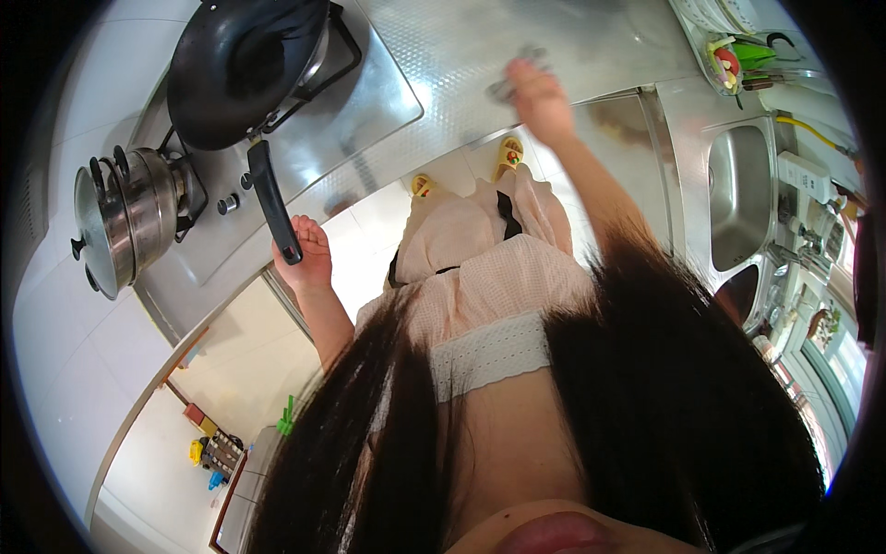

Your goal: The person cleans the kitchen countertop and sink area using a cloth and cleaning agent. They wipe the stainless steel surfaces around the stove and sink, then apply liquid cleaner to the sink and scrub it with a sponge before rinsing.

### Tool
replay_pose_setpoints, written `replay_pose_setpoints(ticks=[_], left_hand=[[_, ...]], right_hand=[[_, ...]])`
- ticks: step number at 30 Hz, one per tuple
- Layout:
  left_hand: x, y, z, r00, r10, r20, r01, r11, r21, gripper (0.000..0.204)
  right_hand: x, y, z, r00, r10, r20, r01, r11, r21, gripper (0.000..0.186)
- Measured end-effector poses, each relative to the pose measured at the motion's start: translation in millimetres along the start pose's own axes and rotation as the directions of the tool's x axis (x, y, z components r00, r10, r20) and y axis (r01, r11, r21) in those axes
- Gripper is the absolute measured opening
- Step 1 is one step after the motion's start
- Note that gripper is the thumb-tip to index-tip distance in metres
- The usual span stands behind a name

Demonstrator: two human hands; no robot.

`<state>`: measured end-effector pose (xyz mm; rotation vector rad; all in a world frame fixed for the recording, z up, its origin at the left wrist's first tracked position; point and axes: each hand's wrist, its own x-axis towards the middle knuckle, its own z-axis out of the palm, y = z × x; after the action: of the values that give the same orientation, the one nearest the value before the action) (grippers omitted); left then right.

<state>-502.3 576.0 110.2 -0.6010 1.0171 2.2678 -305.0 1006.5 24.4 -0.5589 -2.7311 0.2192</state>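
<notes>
Head view shows a dimpled stainless-steel worktop (480, 55) curving through a kitchen with pale glossy floor tiles (360, 249). On the steel gas hob (369, 102) sits a round black wok (242, 69); its long black handle (273, 201) juts over the worktop edge, touching the left hand (305, 254), whose grip is loosely curled beside the handle's end. The right hand (538, 100) presses a crumpled grey cloth (506, 81) onto the worktop, fingers closed over it. A lidded steel pot (120, 222) stands left; a steel sink (738, 194) lies right.
</notes>
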Motion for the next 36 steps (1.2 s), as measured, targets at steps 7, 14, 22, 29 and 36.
replay_pose_setpoints(ticks=[7, 14, 22, 29, 36], left_hand=[[5.9, -12.9, -8.3, 0.999, -0.019, -0.040, 0.018, 1.000, -0.022, 0.040], [-17.4, 3.6, -31.1, 0.991, 0.034, -0.131, -0.041, 0.998, -0.055, 0.039], [-12.4, 13.1, -39.2, 0.974, 0.069, -0.216, -0.083, 0.995, -0.055, 0.039], [-7.4, 16.2, -37.4, 0.972, 0.071, -0.225, -0.079, 0.997, -0.024, 0.037], [0.7, -15.5, -41.5, 0.988, -0.097, -0.121, 0.101, 0.994, 0.031, 0.033]], right_hand=[[-56.5, 227.6, -57.7, 0.872, 0.464, -0.157, -0.476, 0.878, -0.047, 0.035], [-73.8, 270.6, -116.1, 0.434, 0.799, -0.416, -0.900, 0.409, -0.152, 0.032], [29.5, -116.5, -21.3, 0.996, -0.074, -0.055, 0.093, 0.832, 0.547, 0.037], [33.9, -259.7, 63.0, 0.703, -0.711, 0.023, 0.617, 0.626, 0.476, 0.039], [19.4, -190.6, 34.3, 0.809, -0.583, 0.078, 0.513, 0.764, 0.391, 0.039]])
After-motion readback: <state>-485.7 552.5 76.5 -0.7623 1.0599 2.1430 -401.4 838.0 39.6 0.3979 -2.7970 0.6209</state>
